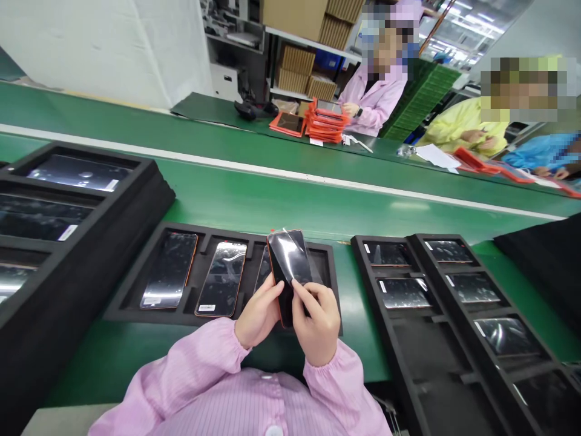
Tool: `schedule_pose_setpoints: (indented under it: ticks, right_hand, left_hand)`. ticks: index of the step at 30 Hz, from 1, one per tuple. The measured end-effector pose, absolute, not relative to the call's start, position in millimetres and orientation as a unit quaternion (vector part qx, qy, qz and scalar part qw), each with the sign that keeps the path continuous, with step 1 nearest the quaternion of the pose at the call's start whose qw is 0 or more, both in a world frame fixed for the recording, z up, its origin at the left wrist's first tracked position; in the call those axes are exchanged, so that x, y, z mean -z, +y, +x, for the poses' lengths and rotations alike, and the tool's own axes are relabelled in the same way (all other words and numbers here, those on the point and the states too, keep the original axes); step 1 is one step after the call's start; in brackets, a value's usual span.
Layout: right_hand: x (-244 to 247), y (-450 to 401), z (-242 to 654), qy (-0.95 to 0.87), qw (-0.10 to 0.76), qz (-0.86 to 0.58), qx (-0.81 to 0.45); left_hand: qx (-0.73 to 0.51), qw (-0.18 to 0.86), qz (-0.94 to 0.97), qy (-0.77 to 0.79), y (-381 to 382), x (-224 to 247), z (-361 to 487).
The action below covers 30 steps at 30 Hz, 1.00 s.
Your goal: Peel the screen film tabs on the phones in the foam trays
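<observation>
A smartphone [287, 257] with a dark, glossy screen and orange edge is held up over a black foam tray [136, 315]. Wrapped round its lower left side is my left hand [259, 315], closed, with the thumb on the front. My right hand [318, 318] pinches a clear film [314, 266] that stands partly off the screen on the right. In the tray below lie a phone [169, 270] at the left and another phone [222, 278] beside it, both with white labels. A further phone [262, 269] is mostly hidden behind the held one.
Stacked foam trays [136, 224] with phones rise at the left. Two long foam trays [385, 339] with phones lie at the right. Across the green bench [254, 181], a person in pink [372, 100] stands by stacked red sleeves [325, 124]; others in yellow and blue sit farther right.
</observation>
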State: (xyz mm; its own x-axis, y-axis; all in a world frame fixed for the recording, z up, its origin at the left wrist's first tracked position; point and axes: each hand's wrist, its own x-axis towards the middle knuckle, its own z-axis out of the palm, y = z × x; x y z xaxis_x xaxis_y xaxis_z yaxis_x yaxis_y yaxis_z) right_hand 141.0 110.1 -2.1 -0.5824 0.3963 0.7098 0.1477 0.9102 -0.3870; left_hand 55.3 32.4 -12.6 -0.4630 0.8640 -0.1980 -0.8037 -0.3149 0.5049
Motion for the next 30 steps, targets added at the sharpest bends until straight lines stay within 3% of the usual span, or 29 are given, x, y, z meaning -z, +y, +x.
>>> schedule_pose_setpoints:
  ticks: [6, 15, 21, 26, 30]
  right_hand:
    - [-2.5, 110.6, 143.3, -0.879, 0.429, -0.139, -0.154]
    - [-4.8, 101.1, 139.6, -0.917, 0.337, -0.119, -0.176]
    - [-16.5, 107.7, 145.5, -0.908, 0.251, -0.101, -0.320]
    - [-27.9, 145.3, 140.7, -0.853, 0.355, -0.183, -0.334]
    - [-31.2, 166.6, 129.5, -0.811, 0.366, -0.239, -0.389]
  left_hand:
    - [-0.808, 0.520, 0.042, 0.272, 31.5, 14.1, 54.8]
    - [-0.814, 0.506, 0.055, 0.280, 29.0, 12.2, 55.7]
    - [-0.822, 0.473, 0.045, 0.313, 31.6, 9.8, 52.0]
    - [-0.811, 0.478, 0.057, 0.331, 29.7, 12.5, 51.7]
    - [-0.782, 0.493, 0.102, 0.366, 25.5, 18.8, 54.8]
